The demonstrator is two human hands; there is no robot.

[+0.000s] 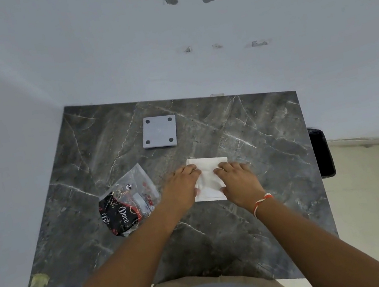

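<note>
A white folded napkin lies flat in the middle of the dark marble table. My left hand rests on its left side, fingers stretched forward over the edge. My right hand presses on its right side, fingers pointing left across the paper, thumb near the napkin's front corner. Both hands cover the napkin's side edges. A red and white thread band circles my right wrist.
A clear plastic packet with a black and red printed label lies left of my left hand. A grey square plate with four dark dots sits farther back. A black bin stands by the table's right edge. White walls close off the back and left.
</note>
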